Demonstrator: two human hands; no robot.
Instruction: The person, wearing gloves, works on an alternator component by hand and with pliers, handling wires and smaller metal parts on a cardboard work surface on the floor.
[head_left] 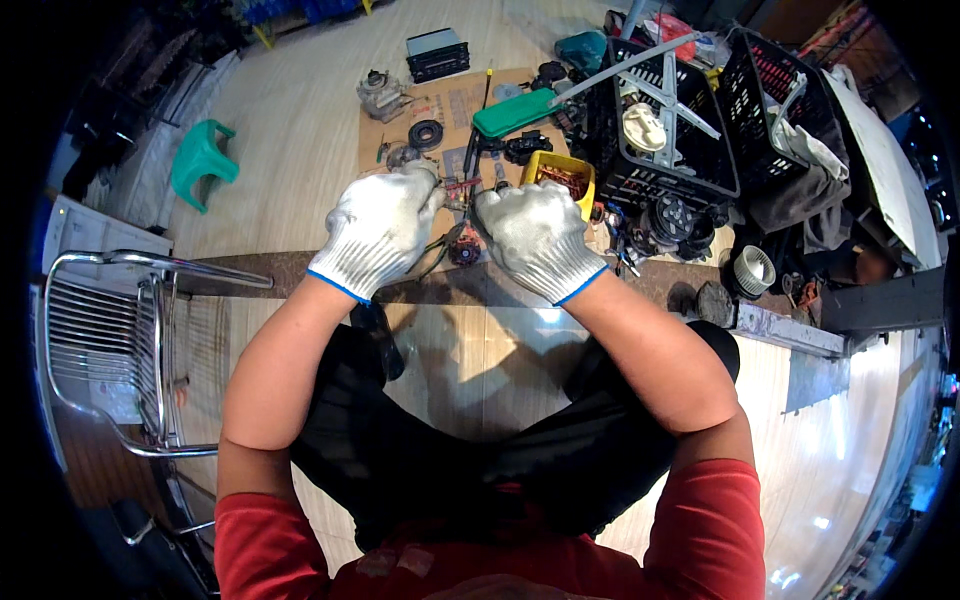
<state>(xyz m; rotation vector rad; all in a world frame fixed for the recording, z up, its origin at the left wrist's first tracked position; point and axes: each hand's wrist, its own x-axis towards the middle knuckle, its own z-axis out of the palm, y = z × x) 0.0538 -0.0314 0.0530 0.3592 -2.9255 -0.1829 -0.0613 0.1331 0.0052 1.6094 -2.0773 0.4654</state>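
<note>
My left hand (380,225), in a white knit glove, is closed on something I cannot make out among small metal parts. My right hand (535,240), gloved the same, has its fingers curled on something mostly hidden. Between them lie a thin red-handled piece (462,183) and, lower, a round orange-and-dark part (465,250). Cardboard (445,100) beneath bears a black ring (425,135), a metal housing (378,92), a green case (515,113) and a yellow tub (538,165) of copper-coloured bits.
Black crates (705,170) with metal pieces stand at right, near dark round parts (672,222) and a white fan wheel (755,270). A green stool (200,165) and a chrome chair (105,350) stand at left. A metal rail (790,333) crosses at right. A black box (438,62) lies behind.
</note>
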